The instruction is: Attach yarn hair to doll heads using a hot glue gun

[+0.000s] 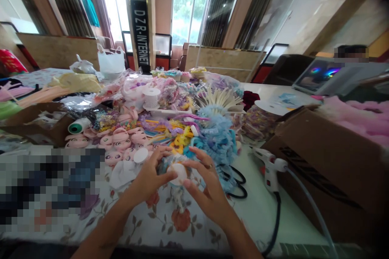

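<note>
Between my hands is a small pale blue, ruffled fabric piece with a round white disc (178, 174) facing me. My left hand (151, 173) closes round its left side, the thumb lying on the disc. At the right rim, my right hand (207, 186) has its index finger and thumb at the disc, with another finger raised. A whitish tail-like strand (179, 199) hangs below the piece. Left of my left hand lie another white disc (141, 155) and white cloth (121, 174). A large blue ruffled bundle (217, 137) sits just beyond my right hand.
Several pink doll-face pieces (121, 141) lie at the left, near a thread cone (79, 126). A corded glue gun (270, 168) rests at the right beside a big cardboard box (331, 174). Black loops (238, 184) lie nearby. A white spool (151, 98) stands among bagged trimmings behind.
</note>
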### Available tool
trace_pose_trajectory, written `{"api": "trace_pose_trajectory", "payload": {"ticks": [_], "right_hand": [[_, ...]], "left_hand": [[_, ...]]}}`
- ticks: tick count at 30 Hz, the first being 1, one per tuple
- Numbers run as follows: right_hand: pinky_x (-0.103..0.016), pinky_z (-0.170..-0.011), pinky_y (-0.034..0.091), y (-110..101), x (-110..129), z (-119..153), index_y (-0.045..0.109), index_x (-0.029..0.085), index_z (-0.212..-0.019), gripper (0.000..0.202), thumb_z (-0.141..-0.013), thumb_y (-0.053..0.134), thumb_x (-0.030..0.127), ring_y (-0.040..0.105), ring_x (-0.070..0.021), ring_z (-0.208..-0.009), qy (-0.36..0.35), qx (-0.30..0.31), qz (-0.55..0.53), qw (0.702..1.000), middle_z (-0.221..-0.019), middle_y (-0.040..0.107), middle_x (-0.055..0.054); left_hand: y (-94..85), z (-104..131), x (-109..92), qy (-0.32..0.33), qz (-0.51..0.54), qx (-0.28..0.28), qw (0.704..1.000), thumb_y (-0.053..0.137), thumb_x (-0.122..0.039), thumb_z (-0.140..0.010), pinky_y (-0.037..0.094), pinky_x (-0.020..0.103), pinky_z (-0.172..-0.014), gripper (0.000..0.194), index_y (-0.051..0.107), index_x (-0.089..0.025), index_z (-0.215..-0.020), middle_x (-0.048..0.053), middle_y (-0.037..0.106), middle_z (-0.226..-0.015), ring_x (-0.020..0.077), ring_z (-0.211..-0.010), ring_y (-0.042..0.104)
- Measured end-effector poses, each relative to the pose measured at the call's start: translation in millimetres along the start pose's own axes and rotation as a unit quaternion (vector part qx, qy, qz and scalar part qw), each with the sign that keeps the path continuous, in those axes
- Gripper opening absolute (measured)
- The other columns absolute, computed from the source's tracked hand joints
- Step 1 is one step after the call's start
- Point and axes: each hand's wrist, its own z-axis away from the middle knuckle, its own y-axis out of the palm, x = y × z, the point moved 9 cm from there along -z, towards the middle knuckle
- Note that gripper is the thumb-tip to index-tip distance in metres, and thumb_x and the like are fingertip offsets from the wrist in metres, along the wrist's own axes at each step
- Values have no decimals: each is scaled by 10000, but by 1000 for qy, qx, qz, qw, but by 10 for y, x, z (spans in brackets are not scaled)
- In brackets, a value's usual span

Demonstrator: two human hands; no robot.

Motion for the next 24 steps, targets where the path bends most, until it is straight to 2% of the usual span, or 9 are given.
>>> {"api": "trace_pose_trajectory", "payload": {"ticks": [4,10,14,18,22,24], "right_hand": [[-470,-1142,243,57,138,-27,602,284,-1134,265,-876,579,342,217,-280,-1413,-33,45,36,998,-1487,335,-52],[-450,-1149,249,188,120,-17,519,336,-1290,436,-865,607,376,185,-265,-1437,-52,85,-25,995,-1548,244,-19],[-430,-1156,238,210,68,13,472,357,-1339,482,-874,598,376,169,-247,-1443,-36,89,-56,994,-1551,239,-15],[-425,-1148,255,208,42,15,458,362,-1342,478,-882,582,395,189,-234,-1437,-19,92,-90,992,-1545,256,-20],[-435,-1137,274,233,43,3,466,345,-1343,486,-878,575,434,188,-242,-1435,-12,119,-122,985,-1520,315,-33],[-436,-1139,268,211,16,6,451,339,-1353,504,-876,582,429,198,-241,-1432,-3,112,-128,985,-1514,325,-40]], "left_hand": [[50,80,-104,20,-18,5,1000,705,-273,-748,361,329,-1002,470,480,-283,-1161,42,517,-1256,225,-1238,452],[100,173,-185,38,-7,28,999,700,-253,-760,416,318,-934,483,456,-297,-1175,51,468,-1327,212,-1159,506],[73,216,-326,107,-28,24,994,690,-270,-779,362,344,-1020,312,522,-253,-1041,74,487,-1296,231,-1253,436],[101,233,-358,109,-44,45,992,667,-300,-804,346,343,-1043,146,616,-229,-920,83,536,-1265,233,-1235,459],[135,234,-320,103,-33,57,993,693,-338,-779,369,338,-1034,267,679,-262,-1035,79,560,-1264,235,-1203,501],[125,226,-264,88,-27,46,995,712,-345,-759,393,337,-1018,293,695,-278,-1044,68,567,-1272,235,-1176,529]]}}
